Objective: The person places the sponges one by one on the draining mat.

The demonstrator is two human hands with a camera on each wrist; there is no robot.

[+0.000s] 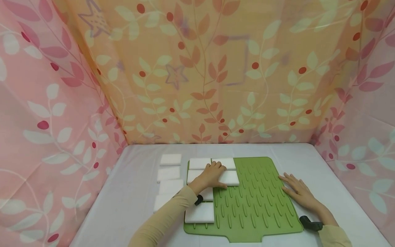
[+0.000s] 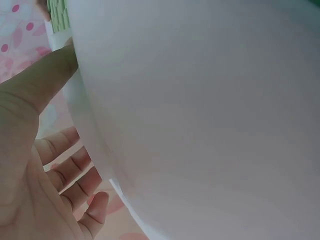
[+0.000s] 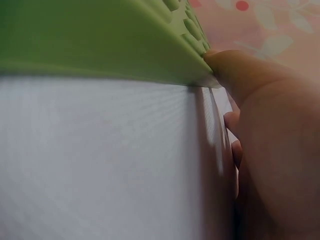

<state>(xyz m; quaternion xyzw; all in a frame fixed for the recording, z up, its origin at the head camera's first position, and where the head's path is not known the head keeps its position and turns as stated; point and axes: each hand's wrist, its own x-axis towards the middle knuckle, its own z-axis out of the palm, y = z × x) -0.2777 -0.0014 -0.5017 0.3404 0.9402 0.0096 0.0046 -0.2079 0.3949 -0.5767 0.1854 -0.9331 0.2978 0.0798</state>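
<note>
A green mat (image 1: 253, 206) with raised ridges lies on the table, several white rectangular blocks laid out over its left side and far edge. My left hand (image 1: 210, 175) grips the right-hand white block (image 1: 230, 178) of the second row, thumb at its near side and fingertips toward its far side. In the left wrist view the thumb (image 2: 55, 70) meets a white edge, and the fingers are loosely bent. At the mat's right edge rests my right hand (image 1: 297, 189), its fingers spread and fairly straight. The right wrist view has its thumb (image 3: 235, 70) touching the mat's rim.
Left of the mat, several more white blocks (image 1: 170, 159) lie in a column on the white-covered table (image 1: 123, 202). A tab (image 1: 245, 238) juts from the mat's near edge. Flowered curtains (image 1: 197, 85) enclose the table at the back and sides.
</note>
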